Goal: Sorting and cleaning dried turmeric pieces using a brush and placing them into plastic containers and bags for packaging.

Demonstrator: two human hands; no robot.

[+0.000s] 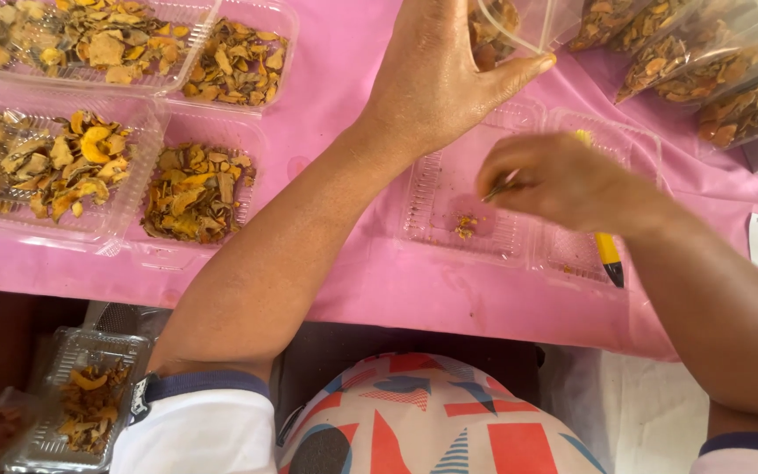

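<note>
Trays [195, 189] of dried peel crowd left; left hand [436, 75] pinches bag [519, 22], right hand's [563, 180] grip clamps scrap [500, 186].

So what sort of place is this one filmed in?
Probably a small food-packing table, at a home or stall. Clear plastic trays of dried orange-brown slices sit on a pink table cover, filled clear bags lie beside them, and the left hand holds another bag.
</note>
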